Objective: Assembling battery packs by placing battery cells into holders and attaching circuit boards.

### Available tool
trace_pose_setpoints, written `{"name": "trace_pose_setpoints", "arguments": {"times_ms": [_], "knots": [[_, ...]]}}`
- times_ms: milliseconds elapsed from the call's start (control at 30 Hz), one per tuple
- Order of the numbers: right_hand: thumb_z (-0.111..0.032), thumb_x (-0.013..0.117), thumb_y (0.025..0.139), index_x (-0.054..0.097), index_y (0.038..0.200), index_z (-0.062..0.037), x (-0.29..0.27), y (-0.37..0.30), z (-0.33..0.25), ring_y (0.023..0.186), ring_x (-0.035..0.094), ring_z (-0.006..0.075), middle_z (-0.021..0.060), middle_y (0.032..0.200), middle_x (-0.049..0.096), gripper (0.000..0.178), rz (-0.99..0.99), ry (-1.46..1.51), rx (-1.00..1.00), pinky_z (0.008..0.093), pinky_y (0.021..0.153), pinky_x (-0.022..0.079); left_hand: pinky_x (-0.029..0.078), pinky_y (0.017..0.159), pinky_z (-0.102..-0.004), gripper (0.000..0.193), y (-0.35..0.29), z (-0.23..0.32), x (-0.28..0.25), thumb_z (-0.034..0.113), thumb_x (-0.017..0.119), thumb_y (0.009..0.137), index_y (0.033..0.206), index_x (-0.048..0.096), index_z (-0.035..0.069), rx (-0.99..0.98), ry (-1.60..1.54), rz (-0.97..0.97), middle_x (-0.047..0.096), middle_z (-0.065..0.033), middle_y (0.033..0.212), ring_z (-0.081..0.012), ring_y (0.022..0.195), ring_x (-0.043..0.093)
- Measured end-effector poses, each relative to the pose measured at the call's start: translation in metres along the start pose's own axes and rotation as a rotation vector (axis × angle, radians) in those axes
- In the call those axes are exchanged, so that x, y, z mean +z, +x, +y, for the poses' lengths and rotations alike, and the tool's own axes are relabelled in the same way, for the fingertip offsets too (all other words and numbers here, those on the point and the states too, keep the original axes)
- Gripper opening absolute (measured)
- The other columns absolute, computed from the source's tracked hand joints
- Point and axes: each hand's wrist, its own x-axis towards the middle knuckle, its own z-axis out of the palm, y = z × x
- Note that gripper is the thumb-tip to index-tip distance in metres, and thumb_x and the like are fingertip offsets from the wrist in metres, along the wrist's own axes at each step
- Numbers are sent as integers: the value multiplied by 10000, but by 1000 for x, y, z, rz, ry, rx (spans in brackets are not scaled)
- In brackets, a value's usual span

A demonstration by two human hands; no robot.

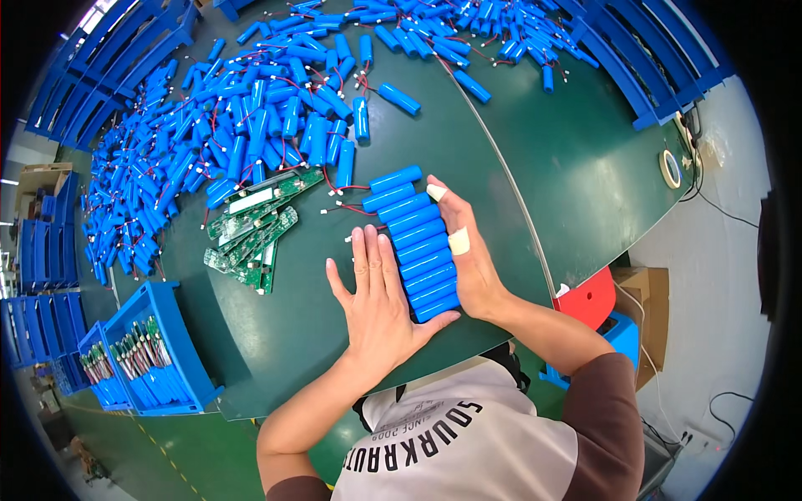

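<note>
A row of several blue cylindrical battery cells (422, 242) lies side by side on the green table in front of me. Red wires with white connectors stick out from the left ends of the upper cells. My left hand (378, 309) lies flat along the row's left side, fingers stretched away from me, its thumb by the nearest cell. Along the right ends rests my right hand (469, 259), fingers extended, with pale tape on two fingers. Neither hand is wrapped around a cell. To the left lies a small stack of green circuit boards (255, 225).
A large heap of loose blue cells (251, 117) covers the far left of the table (576, 184). Blue racks (635, 58) stand at the back. Blue bins (159, 351) at the left edge hold wired assemblies. A tape roll (669, 169) and a red box (587, 301) are on the right.
</note>
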Motion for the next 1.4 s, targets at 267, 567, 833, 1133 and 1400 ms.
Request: {"name": "trace_pose_setpoints", "arguments": {"times_ms": [267,567,833,1133,1400], "knots": [[-301,511,1017,464,1417,-25,-26,79,-2,1388,418,304,152,1452,498,489,-242,-359,-77,435,1153,325,9,1141,-701,1393,7,-9,-8,748,738,651,1545,118,-121,26,-4,61,143,-341,1609,-443,1533,104],[-61,571,904,582,1239,-40,-28,98,9,1156,558,317,137,1228,609,336,-443,-521,-212,426,1018,413,92,1157,-686,1389,32,-2,-4,654,807,636,1548,92,-112,103,-157,-31,108,-375,1595,-471,1524,97],[-192,426,1026,487,1398,-7,-50,100,20,1231,597,308,167,1290,656,421,-325,-235,-12,404,1070,417,37,1145,-711,1371,50,12,4,682,771,660,1563,82,-85,83,-119,-18,103,-373,1595,-476,1527,57],[-262,387,1046,510,1344,-43,-47,108,30,1179,560,335,148,1222,655,389,-353,-306,-187,454,1049,383,49,1175,-660,1389,57,12,7,697,784,640,1551,103,-101,89,-84,-32,152,-344,1600,-448,1528,109],[-381,381,1084,531,1349,-17,-47,114,21,1267,563,257,118,1262,663,474,-223,-135,-49,402,1103,387,33,1170,-679,1457,50,7,8,727,816,571,1582,84,-24,116,-77,107,125,-265,1641,-423,1540,83]]}}
